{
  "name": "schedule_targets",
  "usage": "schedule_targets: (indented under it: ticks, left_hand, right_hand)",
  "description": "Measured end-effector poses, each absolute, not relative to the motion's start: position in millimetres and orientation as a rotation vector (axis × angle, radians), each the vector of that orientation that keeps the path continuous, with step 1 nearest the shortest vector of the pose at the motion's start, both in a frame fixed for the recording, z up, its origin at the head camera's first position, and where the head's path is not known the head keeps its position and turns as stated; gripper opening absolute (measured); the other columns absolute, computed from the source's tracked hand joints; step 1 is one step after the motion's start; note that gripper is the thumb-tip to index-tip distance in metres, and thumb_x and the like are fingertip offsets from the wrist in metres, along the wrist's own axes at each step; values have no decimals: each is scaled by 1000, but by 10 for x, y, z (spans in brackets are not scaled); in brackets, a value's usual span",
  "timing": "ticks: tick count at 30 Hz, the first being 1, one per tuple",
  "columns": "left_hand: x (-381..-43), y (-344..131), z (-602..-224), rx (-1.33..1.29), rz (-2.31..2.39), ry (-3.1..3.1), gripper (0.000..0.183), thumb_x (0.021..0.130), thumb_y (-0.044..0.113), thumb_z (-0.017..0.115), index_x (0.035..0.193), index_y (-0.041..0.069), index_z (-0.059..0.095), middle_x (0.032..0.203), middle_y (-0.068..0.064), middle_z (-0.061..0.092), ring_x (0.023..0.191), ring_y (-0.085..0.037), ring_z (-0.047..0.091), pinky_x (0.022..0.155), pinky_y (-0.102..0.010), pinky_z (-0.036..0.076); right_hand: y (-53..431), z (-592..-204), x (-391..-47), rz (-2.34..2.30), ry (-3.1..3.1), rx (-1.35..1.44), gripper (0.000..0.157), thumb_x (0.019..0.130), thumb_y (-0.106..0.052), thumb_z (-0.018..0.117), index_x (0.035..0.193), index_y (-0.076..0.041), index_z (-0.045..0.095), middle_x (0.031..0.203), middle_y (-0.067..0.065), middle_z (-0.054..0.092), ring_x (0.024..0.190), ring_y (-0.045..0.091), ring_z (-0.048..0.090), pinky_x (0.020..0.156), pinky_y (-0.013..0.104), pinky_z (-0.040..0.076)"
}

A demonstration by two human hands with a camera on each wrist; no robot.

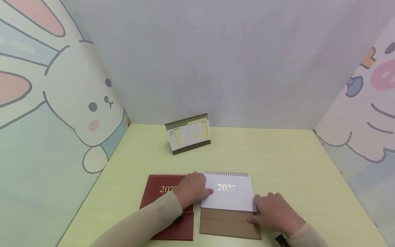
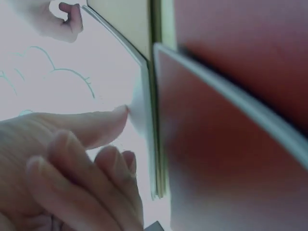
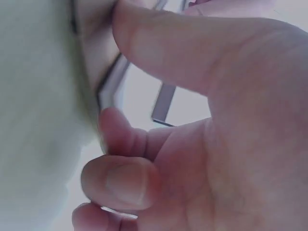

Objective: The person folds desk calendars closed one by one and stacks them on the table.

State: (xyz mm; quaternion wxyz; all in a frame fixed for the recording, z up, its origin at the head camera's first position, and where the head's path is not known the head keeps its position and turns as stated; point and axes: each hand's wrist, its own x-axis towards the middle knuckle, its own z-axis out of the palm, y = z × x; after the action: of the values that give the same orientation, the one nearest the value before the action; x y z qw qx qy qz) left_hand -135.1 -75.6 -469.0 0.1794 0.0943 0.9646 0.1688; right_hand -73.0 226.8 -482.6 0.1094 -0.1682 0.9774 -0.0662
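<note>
Two desk calendars lie side by side near me: a red one (image 1: 154,185) marked 2027, and a white-covered one (image 1: 229,199) with gold 2027 lettering above a brown base (image 1: 226,224). My left hand (image 1: 192,188) lies over the gap between them, hiding part of the red cover. Its thumb reaches onto the white cover's left side; the other fingers bend loosely in the left wrist view. My right hand (image 1: 274,211) grips the white calendar's right edge, thumb (image 3: 149,45) over the brown base and fingertips at the side.
Farther back, a tent-style desk calendar (image 1: 189,135) showing month 11 stands upright on the pale yellow table (image 1: 262,151). Walls with a cartoon rabbit (image 1: 83,96) on the left and another cartoon figure on the right enclose the table, with a plain wall behind.
</note>
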Motion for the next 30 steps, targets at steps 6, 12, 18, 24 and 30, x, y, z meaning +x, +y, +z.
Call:
schedule_targets:
  ticks: [6, 12, 18, 24, 30]
  left_hand:
    - [-1246, -721, -4569, 360, 458, 2825, 43, 108, 51, 79, 91, 12, 75, 69, 2, 58, 61, -16, 53, 58, -33, 43]
    - [-1144, -711, -4556, 603, 513, 2856, 48, 109, 60, 76, 135, 19, 78, 123, 3, 78, 105, -15, 69, 90, -35, 68]
    - [-1073, -774, -4713, 953, 336, 2841, 74, 113, 70, 66, 173, 29, 59, 178, -2, 59, 165, -25, 56, 136, -47, 55]
    - [-1003, -835, -4840, 1161, 116, 2775, 78, 116, 78, 51, 185, 44, 39, 194, -2, 40, 181, -35, 38, 146, -62, 40]
    - [-952, -826, -4862, 1172, 11, 2702, 82, 116, 82, 45, 188, 48, 27, 199, 1, 27, 187, -35, 26, 146, -69, 35]
  right_hand:
    - [2230, -4700, -749, -275, 2989, -681, 55, 89, -64, 98, 87, -28, 57, 72, -16, 48, 71, 8, 39, 70, 28, 36]
    - [2135, -4678, -763, -439, 3149, -984, 42, 91, -45, 103, 111, -25, 72, 109, -14, 70, 97, 8, 60, 82, 31, 58]
    - [2070, -4824, -747, -455, 3179, -1197, 83, 96, -54, 97, 161, -13, 67, 169, 10, 68, 155, 38, 68, 119, 59, 65]
    - [2031, -4989, -693, -393, 3174, -1225, 97, 105, -71, 81, 182, -21, 48, 185, 14, 53, 165, 42, 59, 125, 62, 58]
    - [2005, -5066, -660, -349, 3138, -1165, 96, 106, -73, 77, 184, -28, 44, 188, 13, 50, 167, 42, 58, 125, 64, 57]
